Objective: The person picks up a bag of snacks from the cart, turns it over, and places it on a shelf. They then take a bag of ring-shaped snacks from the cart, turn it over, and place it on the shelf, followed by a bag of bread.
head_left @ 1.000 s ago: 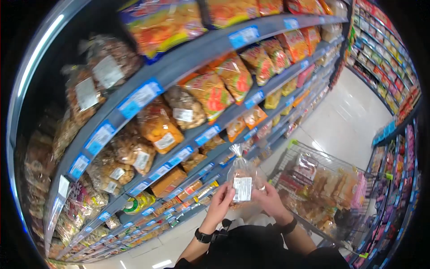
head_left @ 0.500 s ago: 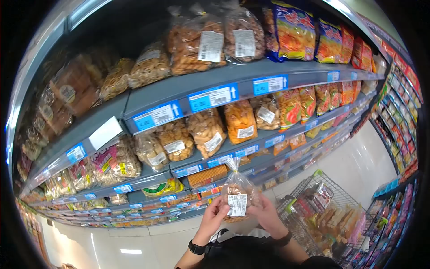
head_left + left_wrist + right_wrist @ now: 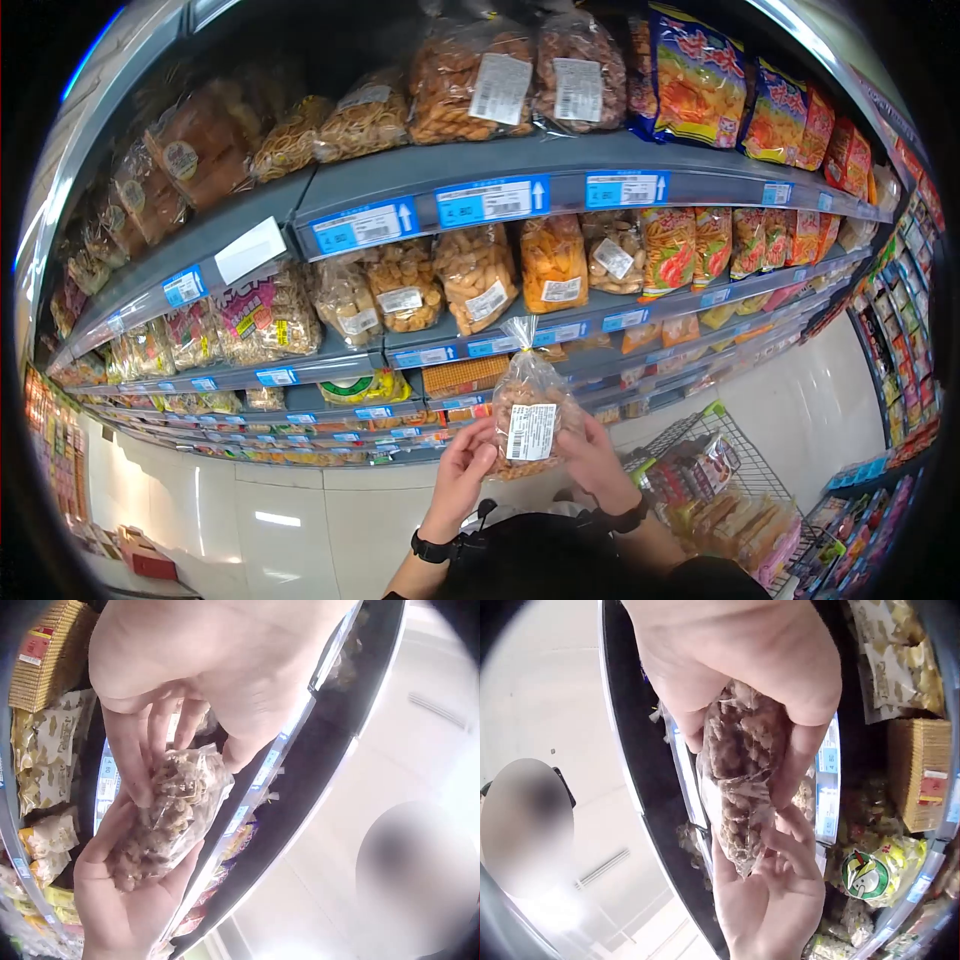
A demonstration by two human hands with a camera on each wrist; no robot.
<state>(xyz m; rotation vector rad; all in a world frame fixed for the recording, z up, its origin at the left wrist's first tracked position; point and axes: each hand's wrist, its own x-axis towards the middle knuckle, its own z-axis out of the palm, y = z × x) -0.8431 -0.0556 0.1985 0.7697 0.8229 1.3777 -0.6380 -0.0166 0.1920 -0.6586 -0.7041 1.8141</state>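
A clear plastic bag of knobbly brown snacks [image 3: 530,400], with a white printed label and a gathered, yellow-tied top, is held upright in front of the chest. On its left edge, my left hand [image 3: 465,470] grips with the thumb in front and fingers behind. My right hand [image 3: 600,465] holds the opposite edge. In the left wrist view the bag's underside [image 3: 184,802] lies between both hands. The right wrist view shows the brown pieces [image 3: 742,742] through the plastic, with fingers and thumb on either side of them.
Shelves [image 3: 400,190] of bagged snacks with blue price tags curve across the front. A wire shopping cart [image 3: 765,480] loaded with packaged goods stands to the right. Pale tiled floor [image 3: 280,500] shows at lower left, and more shelving [image 3: 890,300] lines the far right.
The head view has swung left, showing more of the left shelves and floor. Both hands keep hold of the snack bag, which now sits slightly nearer the camera.
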